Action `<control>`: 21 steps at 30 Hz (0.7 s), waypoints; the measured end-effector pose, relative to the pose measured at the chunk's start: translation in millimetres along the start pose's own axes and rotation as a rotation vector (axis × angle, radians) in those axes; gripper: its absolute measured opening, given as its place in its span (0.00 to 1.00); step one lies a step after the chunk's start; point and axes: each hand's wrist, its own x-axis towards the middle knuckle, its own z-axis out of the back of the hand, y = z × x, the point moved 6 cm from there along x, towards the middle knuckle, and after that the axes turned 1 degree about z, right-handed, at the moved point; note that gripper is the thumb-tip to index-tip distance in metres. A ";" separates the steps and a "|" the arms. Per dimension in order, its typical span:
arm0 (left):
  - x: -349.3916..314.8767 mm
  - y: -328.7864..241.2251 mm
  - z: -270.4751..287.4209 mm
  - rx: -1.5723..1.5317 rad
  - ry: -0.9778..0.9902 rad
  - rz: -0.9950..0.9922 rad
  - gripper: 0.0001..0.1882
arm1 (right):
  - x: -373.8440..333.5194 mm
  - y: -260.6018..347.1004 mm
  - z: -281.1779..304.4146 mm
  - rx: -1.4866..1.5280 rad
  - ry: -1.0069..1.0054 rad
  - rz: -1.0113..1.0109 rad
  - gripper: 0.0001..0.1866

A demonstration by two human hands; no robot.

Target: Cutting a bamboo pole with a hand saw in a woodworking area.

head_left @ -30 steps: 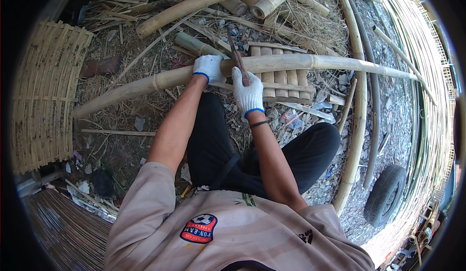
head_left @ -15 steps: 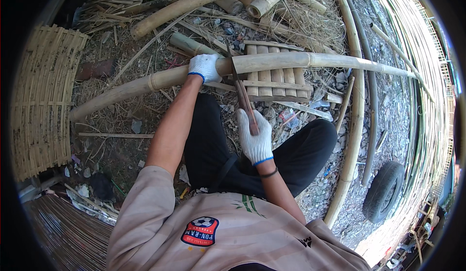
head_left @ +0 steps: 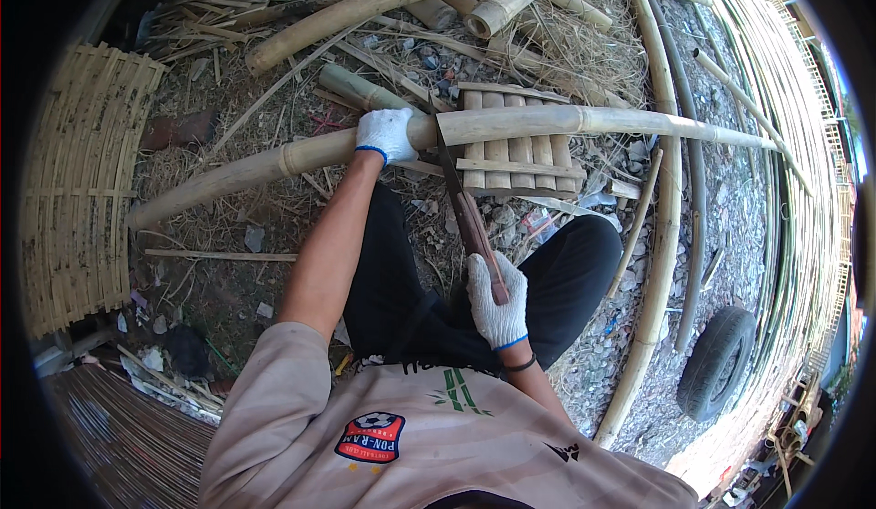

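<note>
A long thick bamboo pole (head_left: pixel 511 124) lies crosswise in front of me, over a low slatted bamboo stand (head_left: pixel 518 149). My left hand (head_left: pixel 385 135), in a white knit glove with a blue cuff, is closed over the pole just left of the cut. My right hand (head_left: pixel 498 301), gloved alike, is wrapped round the wooden handle of a handsaw (head_left: pixel 470 217). The saw's dark blade meets the pole a little right of my left hand, and its far end shows beyond the pole.
More bamboo poles (head_left: pixel 383 7) lie across the far ground. Another pole (head_left: pixel 666 235) runs lengthwise on the right, near a tyre (head_left: pixel 717 363). A woven bamboo panel (head_left: pixel 78 190) stands at left. Split strips (head_left: pixel 794 235) line the right edge.
My right hand has drawn the saw back toward my body and slightly right, so more of the blade shows on the near side. My left hand stays on the pole.
</note>
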 end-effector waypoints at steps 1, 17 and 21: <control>-0.6 -0.6 -4.2 -0.005 -0.030 -0.014 0.27 | 4.3 -4.9 -6.6 0.043 -0.006 -0.039 0.12; 20.1 -35.7 -9.9 0.025 -0.119 -0.104 0.26 | 132.0 -12.4 -29.5 -0.036 -0.112 0.111 0.21; 3.8 -12.8 -9.0 -0.002 -0.063 -0.024 0.27 | 67.5 -6.9 -24.5 -0.034 -0.028 0.008 0.20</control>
